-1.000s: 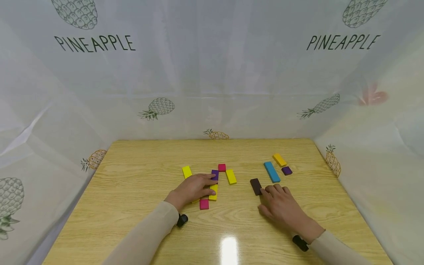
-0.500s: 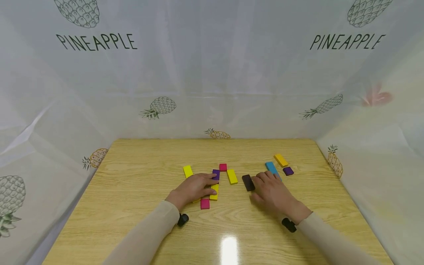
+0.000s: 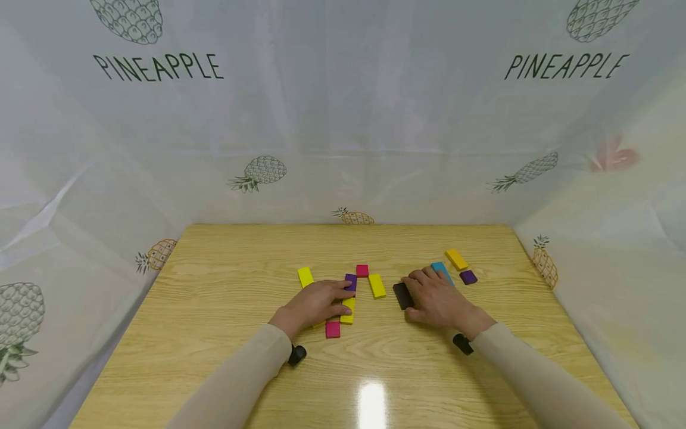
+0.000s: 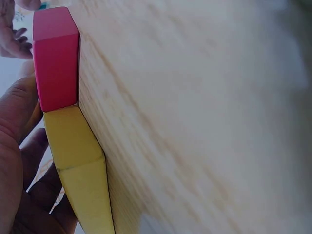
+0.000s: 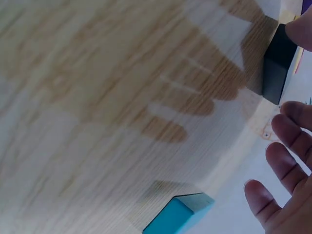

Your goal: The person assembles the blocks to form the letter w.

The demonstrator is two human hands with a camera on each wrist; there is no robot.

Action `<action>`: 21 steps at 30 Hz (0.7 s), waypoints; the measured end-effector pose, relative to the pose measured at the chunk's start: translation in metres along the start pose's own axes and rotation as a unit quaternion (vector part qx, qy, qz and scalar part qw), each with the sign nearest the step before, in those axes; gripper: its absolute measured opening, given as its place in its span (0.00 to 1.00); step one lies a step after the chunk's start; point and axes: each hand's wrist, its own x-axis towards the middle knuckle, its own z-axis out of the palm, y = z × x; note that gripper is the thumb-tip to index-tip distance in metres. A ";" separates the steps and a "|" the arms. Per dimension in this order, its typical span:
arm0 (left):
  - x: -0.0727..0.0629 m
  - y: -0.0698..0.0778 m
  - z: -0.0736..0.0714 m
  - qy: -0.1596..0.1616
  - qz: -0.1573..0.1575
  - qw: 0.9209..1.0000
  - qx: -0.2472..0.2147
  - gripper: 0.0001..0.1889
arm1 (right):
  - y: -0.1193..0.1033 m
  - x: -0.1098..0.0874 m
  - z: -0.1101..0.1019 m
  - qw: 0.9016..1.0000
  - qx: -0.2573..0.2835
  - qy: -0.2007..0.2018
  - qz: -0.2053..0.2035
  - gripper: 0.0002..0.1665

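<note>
- Farthest left, one pale sleeve [image 3: 241, 375] reaches over the one wooden surface [image 3: 241, 250], with one black wrist device [image 3: 297, 356] at its cuff.
- First yellow block [image 3: 305, 276], one of four yellow: partly hidden by the left hand [image 3: 315, 305].
- That hand's fingers are extended and spread, resting on two blocks, one purple and one yellow.
- Second yellow block [image 4: 80, 146]: mostly covered by the hand from above; the left wrist view shows it touching a pink one.
- First pink block [image 3: 333, 329], one of two pink, near the thumb.
- Third yellow block [image 3: 348, 311], end to end with the first purple block [image 3: 351, 282], one of two purple.
- Second pink block [image 3: 362, 270], just beyond the purple one.
- Fourth yellow block [image 3: 377, 286], slanting just beside that pink.
- One black block [image 3: 403, 296]: thumb and forefinger of the right hand [image 3: 438, 300] stand at its two ends; whether they pinch it cannot be told. The other fingers are loosely bent.
- One blue block [image 3: 442, 271], partly behind that hand.
- One orange block [image 3: 457, 259], then the second purple block [image 3: 468, 277], short, just beside it.
- Farthest right, a second sleeve [image 3: 541, 369].
</note>
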 end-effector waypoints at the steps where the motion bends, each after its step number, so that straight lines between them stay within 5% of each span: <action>1: 0.000 0.000 0.000 0.000 0.000 1.000 0.000 0.28 | 0.000 0.001 0.000 1.000 0.002 -0.005 0.001 0.39; 21: 0.001 -0.001 0.001 -0.002 -0.001 1.000 0.005 0.28 | 0.002 0.000 0.004 1.000 0.020 0.004 -0.006 0.36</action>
